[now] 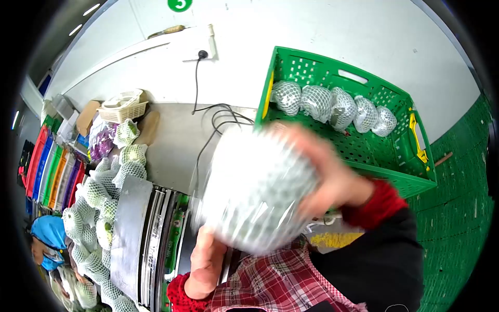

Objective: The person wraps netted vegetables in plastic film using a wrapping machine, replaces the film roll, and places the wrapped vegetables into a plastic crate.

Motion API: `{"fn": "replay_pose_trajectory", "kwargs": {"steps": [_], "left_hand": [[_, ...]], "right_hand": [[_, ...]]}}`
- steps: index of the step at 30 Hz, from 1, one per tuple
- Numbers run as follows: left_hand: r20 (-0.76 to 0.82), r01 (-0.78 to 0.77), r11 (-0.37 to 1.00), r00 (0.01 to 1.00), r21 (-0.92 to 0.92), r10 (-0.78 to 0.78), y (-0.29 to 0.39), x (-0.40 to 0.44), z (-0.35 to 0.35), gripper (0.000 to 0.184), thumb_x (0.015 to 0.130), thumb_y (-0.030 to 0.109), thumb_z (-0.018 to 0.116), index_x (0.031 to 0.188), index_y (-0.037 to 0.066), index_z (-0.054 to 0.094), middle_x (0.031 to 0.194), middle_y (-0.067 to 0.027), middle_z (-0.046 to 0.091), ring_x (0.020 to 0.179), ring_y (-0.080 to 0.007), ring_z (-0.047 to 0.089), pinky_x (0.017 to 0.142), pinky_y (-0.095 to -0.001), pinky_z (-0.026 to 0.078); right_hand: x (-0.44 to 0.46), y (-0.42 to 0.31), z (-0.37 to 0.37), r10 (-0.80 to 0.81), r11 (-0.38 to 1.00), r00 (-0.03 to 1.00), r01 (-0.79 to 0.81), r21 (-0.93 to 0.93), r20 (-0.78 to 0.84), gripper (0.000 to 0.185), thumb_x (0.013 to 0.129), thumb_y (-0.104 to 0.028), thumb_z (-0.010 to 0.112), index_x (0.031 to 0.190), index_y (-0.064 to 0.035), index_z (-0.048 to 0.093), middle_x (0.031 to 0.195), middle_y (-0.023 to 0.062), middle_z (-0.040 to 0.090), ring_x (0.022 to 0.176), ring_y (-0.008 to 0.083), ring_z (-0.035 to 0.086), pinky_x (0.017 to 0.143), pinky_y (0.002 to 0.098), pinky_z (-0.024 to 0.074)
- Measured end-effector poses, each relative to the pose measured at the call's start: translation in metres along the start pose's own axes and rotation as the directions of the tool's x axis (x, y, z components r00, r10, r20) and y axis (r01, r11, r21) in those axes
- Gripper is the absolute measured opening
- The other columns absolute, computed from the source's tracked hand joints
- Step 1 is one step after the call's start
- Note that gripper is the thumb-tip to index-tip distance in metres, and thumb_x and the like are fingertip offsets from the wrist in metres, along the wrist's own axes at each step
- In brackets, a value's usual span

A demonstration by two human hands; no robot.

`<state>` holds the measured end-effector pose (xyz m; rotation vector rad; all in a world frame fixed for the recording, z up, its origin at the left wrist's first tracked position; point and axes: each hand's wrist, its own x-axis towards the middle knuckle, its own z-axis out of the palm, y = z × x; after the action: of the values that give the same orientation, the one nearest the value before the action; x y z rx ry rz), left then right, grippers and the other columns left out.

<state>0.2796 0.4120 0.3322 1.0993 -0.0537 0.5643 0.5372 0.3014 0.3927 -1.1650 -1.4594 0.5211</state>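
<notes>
The pack (254, 192), netted, filmed and blurred, is up between the 2 hands. The right hand (332, 171) is clamped on its right side, fingers over the top, thumb below. The left hand (205, 257) is at its lower left edge; I cannot tell whether it grips. Blur leaves the pack's long axis undetermined. The crate (395, 179) lies right of and beyond the pack, with the right hand nearer to it. Its near left corner is hidden. Inside, 5 packs (343, 108) line the far wall; perforated floor (364, 151) shows before them. The machine (130, 234) stands just beside the left hand, limiting room leftward.
</notes>
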Motion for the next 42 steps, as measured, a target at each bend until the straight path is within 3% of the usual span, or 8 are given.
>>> {"fn": "replay_pose_trajectory", "kwargs": {"steps": [11,14,15,18,21,26,32,42], "left_hand": [[-0.4,0.56,0.761,0.812,0.329,-0.425,-0.033,-0.06,-0.066,0.026,0.095,0.013,0.06,0.114,-0.004,0.06,0.107,-0.0078,0.066,0.097,-0.0132,0.06,0.087,-0.0264,0.047],[-0.475,0.545,0.688,0.82,0.48,-0.318,-0.031,-0.078,-0.073,0.031,0.093,0.024,0.064,0.112,0.0,0.062,0.092,-0.0086,0.068,0.082,-0.0123,0.063,0.073,-0.0279,0.052],[-0.465,0.527,0.737,0.825,0.424,-0.322,-0.031,-0.087,-0.077,0.031,0.095,0.02,0.062,0.118,0.0,0.06,0.105,-0.0071,0.067,0.093,-0.0119,0.061,0.083,-0.0276,0.05],[-0.562,0.475,0.807,0.796,0.35,-0.225,-0.015,-0.115,-0.089,0.033,0.095,0.021,0.063,0.119,-0.001,0.058,0.105,-0.0107,0.068,0.097,-0.0156,0.064,0.083,-0.0291,0.051],[-0.693,0.412,0.787,0.72,0.459,0.027,0.005,-0.144,-0.104,0.034,0.092,0.023,0.066,0.113,-0.002,0.061,0.095,-0.0111,0.069,0.087,-0.0161,0.067,0.076,-0.0283,0.053],[-0.818,0.438,0.696,0.386,0.57,0.427,0.064,-0.19,-0.155,0.027,0.09,0.017,0.067,0.109,-0.003,0.063,0.094,-0.0105,0.07,0.084,-0.015,0.067,0.076,-0.028,0.053],[-0.871,0.546,0.683,0.23,0.485,0.434,0.103,-0.22,-0.182,0.024,0.092,0.01,0.063,0.11,-0.006,0.061,0.096,-0.0112,0.071,0.086,-0.0124,0.066,0.078,-0.0249,0.052],[-0.745,0.589,0.504,0.282,0.632,0.604,0.148,-0.192,-0.265,0.051,0.085,0.018,0.073,0.125,-0.001,0.05,0.118,-0.0134,0.061,0.088,-0.0181,0.064,0.072,-0.03,0.053]], "right_hand": [[-0.086,0.078,-0.135,0.984,-0.023,0.038,-0.94,-0.339,-0.171,0.08,0.089,-0.072,0.037,0.142,-0.0114,0.043,0.136,0.0128,0.049,0.113,0.0232,0.054,0.089,0.0345,0.0472],[-0.081,0.12,-0.202,0.994,0.091,0.114,-0.772,-0.629,0.004,0.074,0.091,-0.062,0.048,0.135,-0.0021,0.049,0.104,0.0114,0.061,0.086,0.0183,0.059,0.073,0.0319,0.0486],[-0.093,0.128,-0.222,0.729,0.268,0.68,-0.386,-0.883,-0.077,0.066,0.089,-0.046,0.062,0.135,-0.0002,0.047,0.115,0.0167,0.06,0.094,0.0208,0.059,0.082,0.0325,0.0487],[0.019,0.058,-0.09,0.061,0.472,0.874,-0.45,-0.758,-0.481,0.05,0.086,-0.017,0.064,0.13,0.0027,0.051,0.117,0.0189,0.06,0.1,0.0228,0.059,0.089,0.0335,0.047],[0.081,0.047,0.077,-0.186,0.919,0.977,0.211,-0.332,0.105,0.036,0.087,-0.009,0.059,0.121,0.0028,0.057,0.099,0.0139,0.065,0.087,0.0204,0.062,0.081,0.0342,0.0494],[0.225,0.186,0.326,0.335,0.871,0.804,-0.463,0.164,0.491,0.045,0.086,-0.015,0.071,0.12,0.0059,0.053,0.104,0.0107,0.065,0.097,0.0147,0.063,0.08,0.0246,0.0509],[0.386,0.267,0.542,0.0,0.899,0.982,0.082,-0.431,0.189,0.098,0.061,-0.028,0.088,0.139,0.001,0.036,0.124,0.0271,0.055,0.115,0.0345,0.055,0.098,0.0406,0.044],[0.415,0.239,0.462,0.115,0.659,0.781,-0.523,0.541,0.614,0.065,0.075,0.0,0.075,0.132,-0.0027,0.046,0.116,0.0089,0.061,0.1,0.0206,0.062,0.09,0.0347,0.0497]]}}
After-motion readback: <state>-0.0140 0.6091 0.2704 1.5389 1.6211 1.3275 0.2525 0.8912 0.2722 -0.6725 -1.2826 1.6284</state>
